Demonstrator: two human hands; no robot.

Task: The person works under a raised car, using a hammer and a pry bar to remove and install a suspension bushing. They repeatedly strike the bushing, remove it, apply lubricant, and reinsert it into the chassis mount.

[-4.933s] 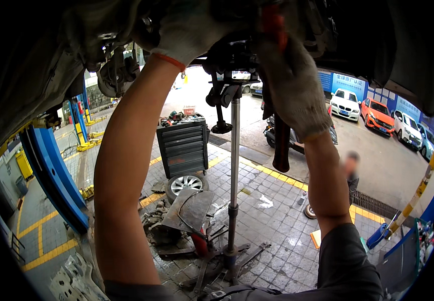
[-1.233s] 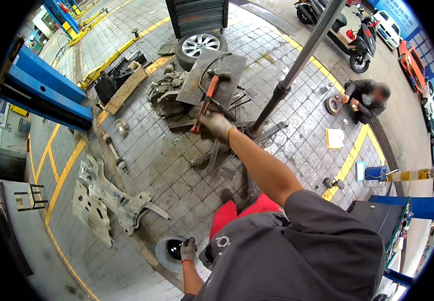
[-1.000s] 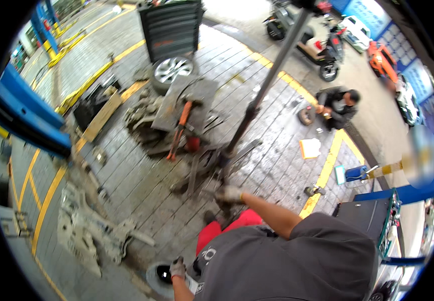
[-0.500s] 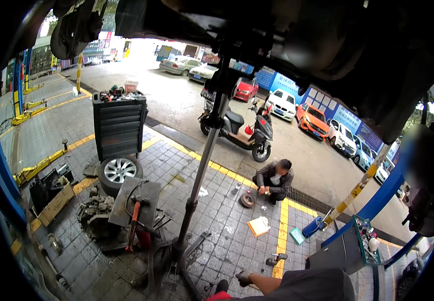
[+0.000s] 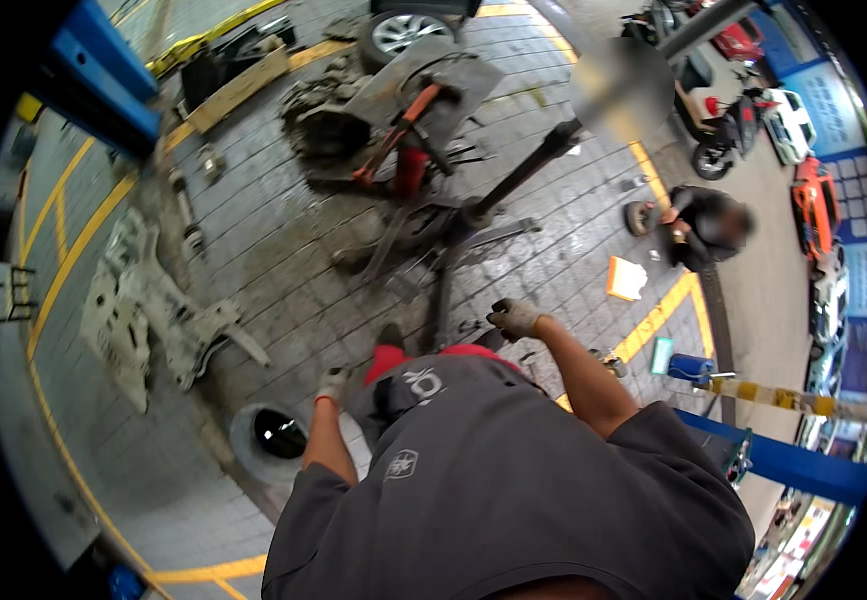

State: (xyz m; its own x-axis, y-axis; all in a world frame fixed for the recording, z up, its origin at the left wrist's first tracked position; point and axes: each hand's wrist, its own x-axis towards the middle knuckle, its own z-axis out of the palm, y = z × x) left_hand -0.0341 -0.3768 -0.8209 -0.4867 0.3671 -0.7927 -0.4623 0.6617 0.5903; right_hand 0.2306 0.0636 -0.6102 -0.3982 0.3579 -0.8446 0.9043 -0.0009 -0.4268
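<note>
My right hand (image 5: 515, 318), in a pale work glove with dark fingertips, hangs in front of me with loosely bent fingers and nothing visible in them. Beyond it are the legs of a tall metal stand (image 5: 493, 232) on the floor. My left hand (image 5: 333, 383), also gloved and with a red band at the wrist, is low by my left side; its fingers are too small to make out. Near it stands a pale round tub (image 5: 243, 432) with dark, shiny contents. A red-handled hammer (image 5: 393, 135) lies on a metal plate (image 5: 478, 80) past the stand.
Large pale metal parts (image 5: 143, 310) lie to the left beside a long shaft (image 5: 185, 210). A wheel (image 5: 408, 35) and a cardboard piece (image 5: 238, 90) are farther off. A co-worker (image 5: 708, 225) crouches at the right near a brake disc (image 5: 639, 218). Blue lift posts (image 5: 98, 75) flank the bay.
My view has tilted down and turned, bringing my torso and both gloved hands into the picture. The vehicle underside overhead has left the view.
</note>
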